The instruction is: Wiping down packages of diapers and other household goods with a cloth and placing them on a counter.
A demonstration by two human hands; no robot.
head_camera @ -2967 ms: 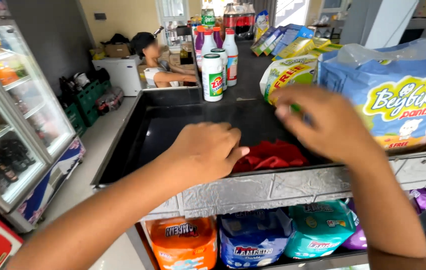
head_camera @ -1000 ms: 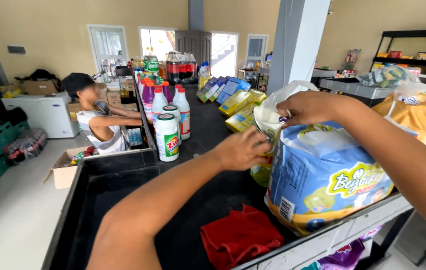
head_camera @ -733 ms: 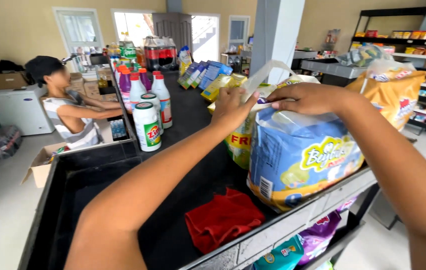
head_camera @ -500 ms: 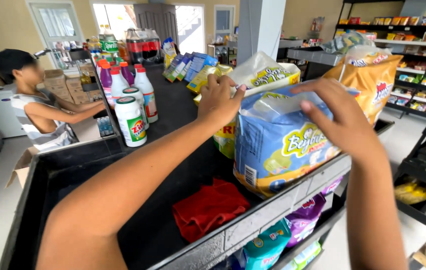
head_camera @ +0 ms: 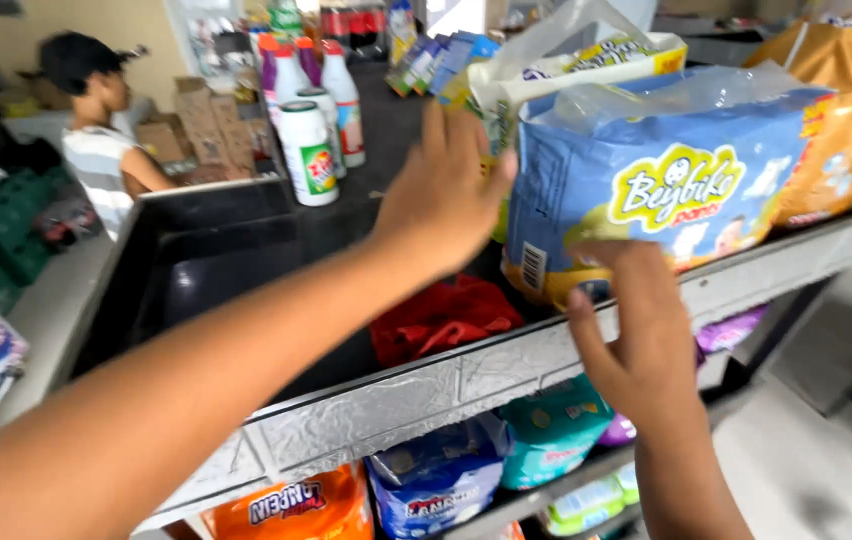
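Blue diaper pack [head_camera: 666, 190] stands upright at the front edge of the dark counter [head_camera: 236, 270], just above the counter's silver patterned trim. Both hands are on it with fingers spread and neither grips it. The left hand [head_camera: 443, 195] lies flat against the pack's left side, palm pressed to it, and the right hand [head_camera: 636, 325] reaches up from below the counter edge, its fingertips [head_camera: 618, 255] touching the pack's lower front. Behind the blue pack leans a white and yellow pack [head_camera: 576, 65], and an orange pack [head_camera: 846, 130] stands just beside it on the right. A crumpled red cloth [head_camera: 441, 320] lies on the counter near the pack's left foot. Farther back stand plastic bottles [head_camera: 311, 140], and a person in a striped top [head_camera: 96, 130] sits beyond the counter. More packs [head_camera: 436, 490] fill the shelf underneath.
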